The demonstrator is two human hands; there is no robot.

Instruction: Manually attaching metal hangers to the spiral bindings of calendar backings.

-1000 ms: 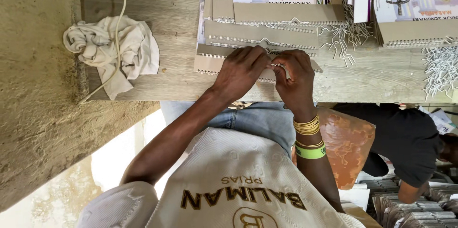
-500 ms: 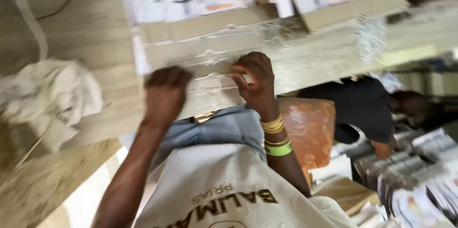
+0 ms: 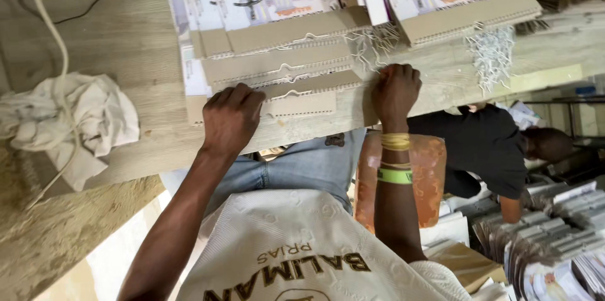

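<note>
Left hand (image 3: pixel 230 118) pressed flat, fingers together, on near perforated cardboard strip (image 3: pixel 296 104); right hand (image 3: pixel 395 90) curled shut just beside white wire combs (image 3: pixel 372 43), grip contents hidden.

The scene is viewed from one head-worn camera, directed steeply downward at close range onto the wooden table (image 3: pixel 126 43) edge.

cardboard strips (image 3: pixel 277 65): tan | cloth (image 3: pixel 75 121): off-white | wristbands (image 3: pixel 395 159): green, seemingly gold
</note>
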